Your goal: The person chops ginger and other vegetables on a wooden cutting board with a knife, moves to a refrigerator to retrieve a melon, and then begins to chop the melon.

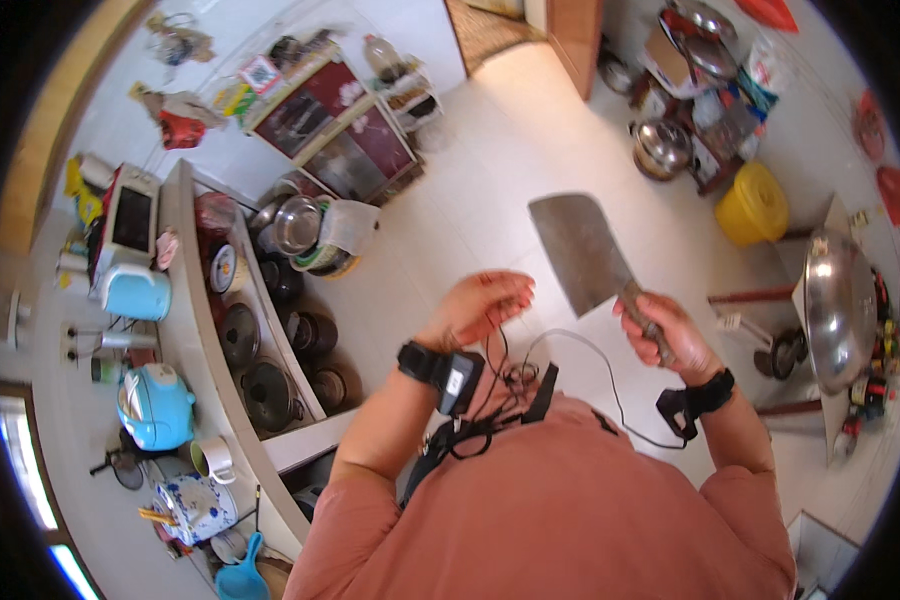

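My right hand (667,330) grips the handle of a cleaver (579,251), its broad grey blade angled up and to the left over the tiled floor. Apart from the blade, to its left, my left hand (491,304) is half curled with nothing visible in it. Both wrists carry black straps with small devices (461,382). A thin dark cable (607,375) runs between my forearms in front of my shirt.
At left, a counter holds a blue kettle (136,292), a blue rice cooker (156,407) and a microwave (131,214). Lidded pots (268,394) sit on shelves below. To the right are a large metal wok (840,311), a yellow bucket (754,204) and a steel pot (661,148).
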Motion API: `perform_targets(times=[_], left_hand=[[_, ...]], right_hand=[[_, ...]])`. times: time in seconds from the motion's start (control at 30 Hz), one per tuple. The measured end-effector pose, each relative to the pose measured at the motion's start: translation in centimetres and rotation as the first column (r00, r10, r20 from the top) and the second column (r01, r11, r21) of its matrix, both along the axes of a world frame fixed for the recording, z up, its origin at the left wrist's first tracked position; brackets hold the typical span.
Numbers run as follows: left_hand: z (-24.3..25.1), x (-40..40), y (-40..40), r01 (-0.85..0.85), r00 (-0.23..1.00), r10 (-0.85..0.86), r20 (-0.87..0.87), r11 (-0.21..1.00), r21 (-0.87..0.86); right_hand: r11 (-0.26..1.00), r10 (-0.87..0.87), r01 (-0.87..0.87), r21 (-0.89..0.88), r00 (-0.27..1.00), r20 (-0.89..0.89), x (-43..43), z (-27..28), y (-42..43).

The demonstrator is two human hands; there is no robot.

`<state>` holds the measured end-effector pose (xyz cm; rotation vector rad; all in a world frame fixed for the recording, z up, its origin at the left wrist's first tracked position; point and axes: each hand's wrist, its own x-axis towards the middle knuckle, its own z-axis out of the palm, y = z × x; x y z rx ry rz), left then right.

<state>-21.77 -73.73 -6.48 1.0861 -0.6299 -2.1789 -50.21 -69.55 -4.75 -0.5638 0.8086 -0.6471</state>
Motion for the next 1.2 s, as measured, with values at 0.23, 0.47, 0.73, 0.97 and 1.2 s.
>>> perform_targets(times=[0.23,0.47,0.73,0.97,1.2], left_hand=[[-1.6,2.1,-9.9,0.042,0.996,-0.045,0.083,0.998,0.04],[-2.6,2.8,-19.8,0.048,0.991,-0.053,0.119,0.998,0.047],[-12.3,2.2,-27.4,0.122,0.973,-0.138,0.184,0.988,0.097],[-23.2,-1.1,-25.6,0.275,0.82,-0.266,0.508,0.96,0.058],[-38.3,-0.4,-15.4,0.113,0.732,-0.187,0.655,0.982,0.154]], right_hand=[[0.947,-0.318,0.32,0.025,0.946,-0.058,-3.1,-1.4,-2.5],[0.804,-0.564,0.581,0.126,0.812,-0.149,-3.1,-2.6,-6.9],[0.758,-0.544,0.597,0.263,0.801,-0.251,-2.7,-6.2,-11.8],[0.783,-0.334,0.463,0.414,0.876,-0.347,-5.6,-12.7,-12.6],[0.808,-0.091,0.333,0.487,0.886,-0.455,-8.6,-22.0,-11.0]])
